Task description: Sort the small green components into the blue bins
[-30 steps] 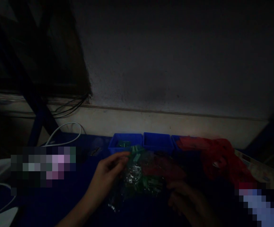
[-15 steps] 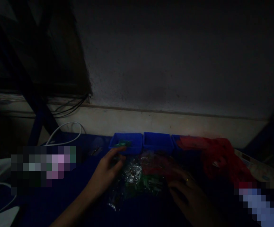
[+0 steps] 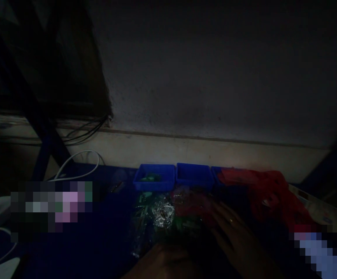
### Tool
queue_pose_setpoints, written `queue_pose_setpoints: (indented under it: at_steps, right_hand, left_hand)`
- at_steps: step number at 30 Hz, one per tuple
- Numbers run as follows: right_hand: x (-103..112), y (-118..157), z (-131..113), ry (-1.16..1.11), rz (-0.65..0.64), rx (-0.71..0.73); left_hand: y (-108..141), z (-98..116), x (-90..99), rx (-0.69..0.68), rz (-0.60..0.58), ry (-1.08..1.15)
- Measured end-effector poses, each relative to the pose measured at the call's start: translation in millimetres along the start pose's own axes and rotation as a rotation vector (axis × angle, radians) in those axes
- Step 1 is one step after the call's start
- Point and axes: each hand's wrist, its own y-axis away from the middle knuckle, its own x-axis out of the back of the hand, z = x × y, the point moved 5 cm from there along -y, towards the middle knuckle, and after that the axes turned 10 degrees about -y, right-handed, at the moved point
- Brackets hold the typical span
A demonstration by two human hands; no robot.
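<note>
Clear plastic bags [image 3: 163, 212] with small green items [image 3: 187, 224] lie on the dark blue table, beside some red plastic [image 3: 193, 205]. My left hand [image 3: 165, 261] is low in the view at the near edge of the bags; its fingers are dark and hidden, so what it holds cannot be made out. My right hand [image 3: 234, 234], with a ring on one finger, has its fingers stretched out and apart at the right side of the bags, touching or just over the red plastic.
A blue tray [image 3: 154, 186] with green pieces, a second blue tray [image 3: 194, 182] and a third [image 3: 215, 179] partly under a red bag [image 3: 273, 190] line the back edge. White cable [image 3: 98, 164] loops at the left. Blurred patches hide things on both sides.
My left hand has moved from beside the left blue tray down and right to the near side of the bags. My right hand's fingers have straightened somewhat.
</note>
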Motion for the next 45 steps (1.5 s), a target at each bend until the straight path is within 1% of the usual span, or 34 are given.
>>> queue_pose_setpoints:
  at_steps: [1,3,5,8,11,14,17,20,24,29,32,34,38,45]
  right_hand:
    - [0.2,-0.2,-2.1,0.005,-0.007,0.031]
    - [-0.4,-0.1,-6.7,-0.009,-0.037,0.093]
    - [-0.6,0.6,-9.3,-0.050,-0.053,0.121]
    - [0.9,0.9,-10.4,-0.105,-0.044,0.119]
    - [6.1,-1.3,-11.9,-0.081,-0.010,0.101]
    - [16.4,-4.1,-14.2,-0.034,0.071,0.091]
    - [27.5,-4.1,-15.7,-0.024,0.160,0.127]
    - [37.7,-2.6,-14.5,-0.030,0.259,0.167]
    - [50.0,-3.0,-14.2,-0.023,0.387,0.176]
    - [65.9,-6.7,-17.8,0.003,0.454,0.120]
    - [73.6,-9.6,-20.4,-0.007,0.442,0.095]
    - [77.3,-11.3,-22.6,-0.028,0.447,0.092]
    - [79.1,-13.0,-24.5,-0.080,0.468,0.077]
    - [73.6,-9.9,-16.1,-0.261,0.451,-0.056]
  left_hand:
    - [1.1,-2.4,-4.9,-0.026,0.028,0.011]
    - [3.3,-7.7,-12.8,-0.021,0.049,0.035]
    - [4.7,-9.7,-17.1,-0.014,0.047,0.058]
    - [5.4,-9.1,-18.4,-0.012,0.040,0.098]
    - [5.3,-9.7,-17.4,-0.001,0.068,0.114]
    - [5.5,-10.1,-18.2,-0.007,0.083,0.103]
    - [6.4,-12.2,-22.5,0.023,0.053,0.100]
    - [7.3,-14.6,-25.7,0.044,0.058,0.094]
    - [7.8,-16.6,-27.7,0.053,0.058,0.098]
    - [7.0,-16.0,-22.4,0.088,0.016,0.055]
    - [4.8,-14.5,-14.7,0.127,-0.009,0.042]
    - [2.7,-13.4,-7.9,0.165,-0.010,0.092]
    - [-0.6,-12.3,3.9,0.241,0.025,0.242]
    - [1.9,-16.0,12.9,0.321,0.139,0.344]
